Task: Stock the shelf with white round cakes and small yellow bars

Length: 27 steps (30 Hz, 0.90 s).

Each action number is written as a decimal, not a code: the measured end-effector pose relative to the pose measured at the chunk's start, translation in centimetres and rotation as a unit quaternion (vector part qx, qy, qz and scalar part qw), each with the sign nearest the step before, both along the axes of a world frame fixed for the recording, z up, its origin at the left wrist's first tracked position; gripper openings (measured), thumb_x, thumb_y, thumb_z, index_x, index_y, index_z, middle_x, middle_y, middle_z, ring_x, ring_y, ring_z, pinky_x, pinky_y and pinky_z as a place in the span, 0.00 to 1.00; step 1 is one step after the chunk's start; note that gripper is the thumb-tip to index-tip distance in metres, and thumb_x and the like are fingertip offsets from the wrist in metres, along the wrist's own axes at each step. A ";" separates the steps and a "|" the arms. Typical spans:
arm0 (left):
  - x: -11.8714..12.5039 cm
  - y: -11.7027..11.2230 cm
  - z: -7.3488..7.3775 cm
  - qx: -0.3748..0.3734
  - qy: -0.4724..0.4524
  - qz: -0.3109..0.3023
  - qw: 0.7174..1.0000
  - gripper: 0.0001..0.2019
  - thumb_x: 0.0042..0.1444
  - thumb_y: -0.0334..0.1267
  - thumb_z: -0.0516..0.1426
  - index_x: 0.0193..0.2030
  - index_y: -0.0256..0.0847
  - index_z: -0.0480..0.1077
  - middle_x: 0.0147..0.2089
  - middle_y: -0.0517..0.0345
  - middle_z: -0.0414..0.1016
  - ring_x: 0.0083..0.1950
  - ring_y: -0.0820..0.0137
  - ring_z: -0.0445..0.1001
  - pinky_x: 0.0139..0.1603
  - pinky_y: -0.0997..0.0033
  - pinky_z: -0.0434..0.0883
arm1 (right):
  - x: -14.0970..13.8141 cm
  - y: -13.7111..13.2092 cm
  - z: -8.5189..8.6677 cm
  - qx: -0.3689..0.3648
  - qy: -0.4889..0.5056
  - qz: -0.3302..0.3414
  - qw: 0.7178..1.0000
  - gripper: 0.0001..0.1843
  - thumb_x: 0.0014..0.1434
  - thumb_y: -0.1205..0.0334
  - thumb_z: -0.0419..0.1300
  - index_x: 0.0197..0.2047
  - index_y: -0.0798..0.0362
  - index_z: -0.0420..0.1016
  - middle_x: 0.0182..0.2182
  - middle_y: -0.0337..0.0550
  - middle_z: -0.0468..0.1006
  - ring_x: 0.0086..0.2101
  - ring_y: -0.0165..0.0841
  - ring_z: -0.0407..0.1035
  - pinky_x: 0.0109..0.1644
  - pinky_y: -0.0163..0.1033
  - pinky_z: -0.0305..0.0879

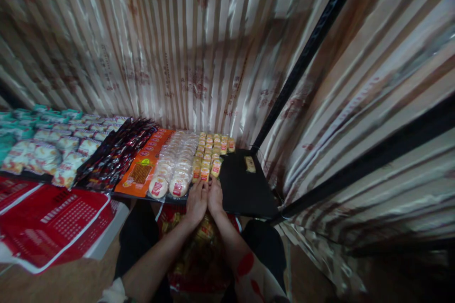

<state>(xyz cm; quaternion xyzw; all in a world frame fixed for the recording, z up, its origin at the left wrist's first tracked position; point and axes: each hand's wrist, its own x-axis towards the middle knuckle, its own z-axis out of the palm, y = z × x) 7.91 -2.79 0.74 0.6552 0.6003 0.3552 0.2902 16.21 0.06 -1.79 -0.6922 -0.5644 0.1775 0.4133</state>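
Note:
Rows of small yellow wrapped snack packets point(208, 144) stand on the black shelf in front of me. At the front end of these rows, my left hand point(197, 202) has its fingers drawn together against a yellow snack packet point(205, 173). Close beside it, my right hand point(215, 197) holds its fingertips at the front of the neighbouring packet point(216, 168). The two hands nearly touch, and their fingers partly hide what they grip. Below my forearms, between my knees, sits a clear-and-red bag point(199, 251) with more yellow packets in it.
Left of the yellow packets lie round white crackers point(179, 184), an orange snack bag point(142, 170), dark packets point(113, 156), white packets point(44, 156) and green ones point(21, 123). One packet point(250, 164) lies apart on the black shelf point(245, 194). Black posts point(298, 75) and striped curtain surround it; a red bag point(53, 222) lies lower left.

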 end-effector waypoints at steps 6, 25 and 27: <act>0.2 -0.1 0.1 0.020 -0.008 -0.005 1.000 0.21 0.59 0.37 0.42 0.55 0.33 0.65 0.60 0.46 0.64 0.63 0.67 0.60 0.65 0.62 0.55 | 0.1 -0.2 -0.5 -0.003 0.037 -0.001 0.999 0.22 0.54 0.65 0.47 0.51 0.55 0.68 0.36 0.46 0.70 0.30 0.33 0.69 0.35 0.36 0.67; -1.7 -3.4 -1.4 -0.008 -0.014 0.023 1.000 0.15 0.54 0.28 0.46 0.41 0.38 0.71 0.44 0.53 0.74 0.49 0.70 0.70 0.54 0.69 0.65 | -1.3 -5.0 -0.5 0.039 0.022 0.007 0.999 0.18 0.57 0.65 0.46 0.48 0.58 0.68 0.39 0.49 0.71 0.37 0.33 0.67 0.46 0.39 0.64; -2.5 -4.0 -1.8 -0.015 -0.011 0.024 1.000 0.14 0.53 0.27 0.46 0.39 0.39 0.71 0.42 0.55 0.75 0.47 0.71 0.71 0.52 0.71 0.66 | -1.7 -6.1 -0.6 0.039 0.012 0.019 0.999 0.17 0.58 0.65 0.45 0.46 0.57 0.69 0.39 0.49 0.72 0.39 0.33 0.67 0.47 0.38 0.62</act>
